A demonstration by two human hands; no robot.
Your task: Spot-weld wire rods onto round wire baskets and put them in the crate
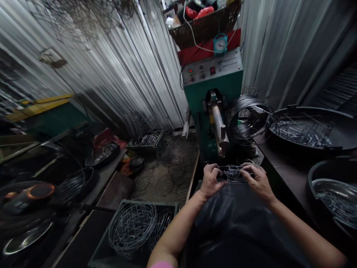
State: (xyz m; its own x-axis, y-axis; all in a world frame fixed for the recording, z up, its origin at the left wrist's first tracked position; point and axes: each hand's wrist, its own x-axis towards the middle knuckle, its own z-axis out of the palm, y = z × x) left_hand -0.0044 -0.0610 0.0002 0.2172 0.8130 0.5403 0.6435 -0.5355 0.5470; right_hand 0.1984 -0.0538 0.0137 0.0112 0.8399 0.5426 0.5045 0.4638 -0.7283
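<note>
Corrugated metal walls (134,74); green machine (213,85) beyond the fingers; dim floor (167,171) strewn with wire rings lay leftward.

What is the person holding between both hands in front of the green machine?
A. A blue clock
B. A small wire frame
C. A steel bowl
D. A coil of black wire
B: the left hand and the right hand each pinch one end of a small wire frame, just below the green machine.
</note>
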